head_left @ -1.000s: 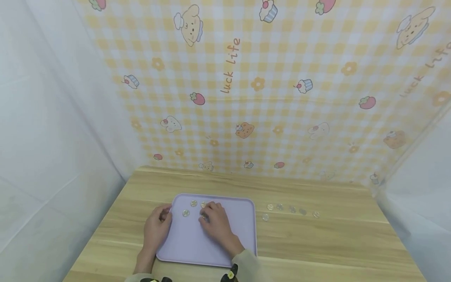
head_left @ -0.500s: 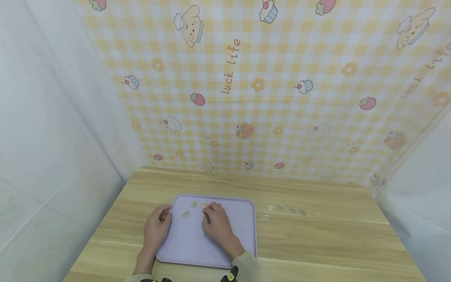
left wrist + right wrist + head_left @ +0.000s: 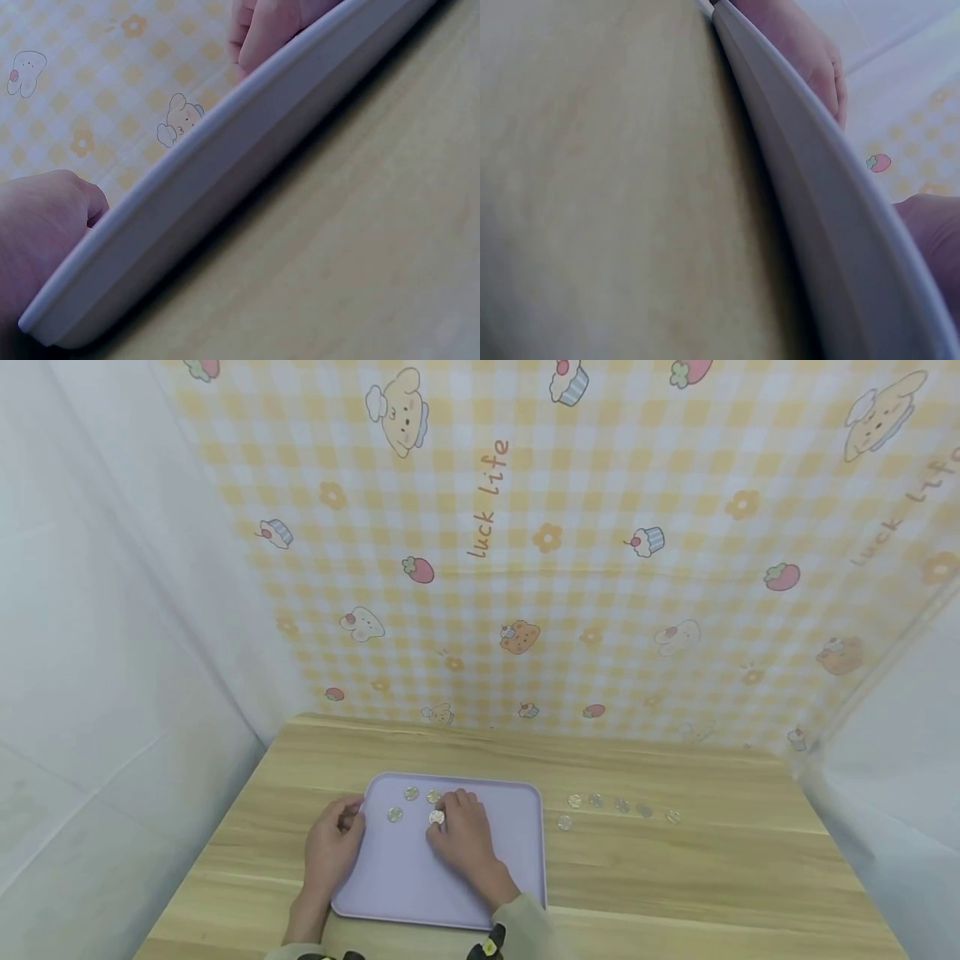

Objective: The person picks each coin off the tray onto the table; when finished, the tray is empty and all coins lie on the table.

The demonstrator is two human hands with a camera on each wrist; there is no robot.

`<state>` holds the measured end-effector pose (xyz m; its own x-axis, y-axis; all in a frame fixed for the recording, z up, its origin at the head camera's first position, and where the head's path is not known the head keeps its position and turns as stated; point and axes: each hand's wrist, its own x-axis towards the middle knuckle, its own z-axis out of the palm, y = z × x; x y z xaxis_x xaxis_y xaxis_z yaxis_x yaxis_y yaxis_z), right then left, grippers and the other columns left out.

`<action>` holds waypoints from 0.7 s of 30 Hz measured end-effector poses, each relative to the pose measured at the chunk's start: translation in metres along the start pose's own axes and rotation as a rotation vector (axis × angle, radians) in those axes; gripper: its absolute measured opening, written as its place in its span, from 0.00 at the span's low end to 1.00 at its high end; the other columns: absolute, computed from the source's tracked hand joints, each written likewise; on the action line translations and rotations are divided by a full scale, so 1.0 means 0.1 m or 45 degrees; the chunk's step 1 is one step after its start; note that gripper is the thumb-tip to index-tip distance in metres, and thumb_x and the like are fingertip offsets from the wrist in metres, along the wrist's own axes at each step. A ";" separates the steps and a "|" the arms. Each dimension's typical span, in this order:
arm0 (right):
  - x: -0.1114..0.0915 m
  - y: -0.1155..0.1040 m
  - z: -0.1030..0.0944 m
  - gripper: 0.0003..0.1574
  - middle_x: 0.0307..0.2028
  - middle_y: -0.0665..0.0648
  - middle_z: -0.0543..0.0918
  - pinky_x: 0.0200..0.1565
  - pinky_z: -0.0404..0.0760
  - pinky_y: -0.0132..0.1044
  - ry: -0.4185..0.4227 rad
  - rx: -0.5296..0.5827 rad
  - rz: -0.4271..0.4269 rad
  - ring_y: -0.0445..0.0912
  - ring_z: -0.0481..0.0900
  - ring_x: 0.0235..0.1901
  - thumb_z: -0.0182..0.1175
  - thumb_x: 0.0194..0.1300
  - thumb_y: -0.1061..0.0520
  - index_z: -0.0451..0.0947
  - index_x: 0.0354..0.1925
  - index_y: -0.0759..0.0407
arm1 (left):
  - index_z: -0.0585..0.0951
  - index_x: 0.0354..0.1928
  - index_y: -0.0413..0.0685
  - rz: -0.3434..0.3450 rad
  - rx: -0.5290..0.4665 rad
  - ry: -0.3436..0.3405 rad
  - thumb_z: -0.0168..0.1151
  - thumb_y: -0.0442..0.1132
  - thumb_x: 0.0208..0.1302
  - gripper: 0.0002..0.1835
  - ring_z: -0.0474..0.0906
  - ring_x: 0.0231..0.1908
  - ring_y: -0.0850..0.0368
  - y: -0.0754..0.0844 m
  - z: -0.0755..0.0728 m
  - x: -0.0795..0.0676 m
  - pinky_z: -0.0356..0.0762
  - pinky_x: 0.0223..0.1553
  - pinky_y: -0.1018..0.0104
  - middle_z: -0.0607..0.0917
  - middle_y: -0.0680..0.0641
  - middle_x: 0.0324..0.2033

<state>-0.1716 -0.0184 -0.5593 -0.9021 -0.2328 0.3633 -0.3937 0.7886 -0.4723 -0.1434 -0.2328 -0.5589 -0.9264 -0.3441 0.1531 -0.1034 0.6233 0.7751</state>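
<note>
A pale purple tray [image 3: 420,885] lies on the wooden table, its side wall filling much of both wrist views. My left hand [image 3: 333,846] holds the tray's left rim, fingers curled at the edge. Over the tray, my right hand [image 3: 463,835] has a shiny round coin [image 3: 437,817] between thumb and index finger. Three similar coins lie close by on the tray: one at the upper left [image 3: 411,793], one beside my index finger [image 3: 432,796] and one lower left [image 3: 394,814]. The wrist views hide the coins behind the tray wall.
Several more coins [image 3: 622,806] form a loose row on the table right of the tray, with a single coin [image 3: 565,822] nearer the tray. A yellow checked cloth [image 3: 570,610] hangs behind the table, and white sheets [image 3: 112,693] flank it.
My right thumb and index finger have shifted slightly, and the coin between them shows more fully now. The left hand and tray stay in place.
</note>
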 end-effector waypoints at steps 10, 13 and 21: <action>-0.01 0.01 0.01 0.12 0.33 0.46 0.81 0.38 0.74 0.34 0.002 -0.034 -0.047 0.41 0.74 0.33 0.64 0.50 0.58 0.80 0.37 0.50 | 0.80 0.57 0.44 -0.002 0.017 -0.031 0.58 0.35 0.68 0.16 0.77 0.36 0.58 0.01 -0.01 0.00 0.77 0.32 0.75 0.85 0.45 0.42; -0.02 0.00 -0.01 0.13 0.32 0.45 0.80 0.37 0.73 0.33 -0.013 -0.034 -0.045 0.40 0.72 0.32 0.64 0.51 0.58 0.82 0.39 0.50 | 0.80 0.57 0.44 -0.001 0.015 -0.039 0.57 0.35 0.69 0.16 0.78 0.36 0.57 0.01 -0.01 0.00 0.76 0.32 0.75 0.85 0.44 0.42; -0.04 0.02 0.01 0.14 0.31 0.46 0.80 0.35 0.71 0.31 0.058 -0.004 -0.114 0.39 0.72 0.30 0.62 0.51 0.59 0.86 0.38 0.49 | 0.81 0.56 0.45 0.008 -0.002 -0.011 0.60 0.34 0.67 0.16 0.77 0.35 0.58 -0.01 0.00 0.00 0.77 0.32 0.75 0.85 0.45 0.41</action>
<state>-0.1691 -0.0162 -0.5622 -0.8546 -0.2763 0.4397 -0.4716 0.7676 -0.4341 -0.1434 -0.2332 -0.5597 -0.9300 -0.3344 0.1524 -0.0975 0.6243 0.7751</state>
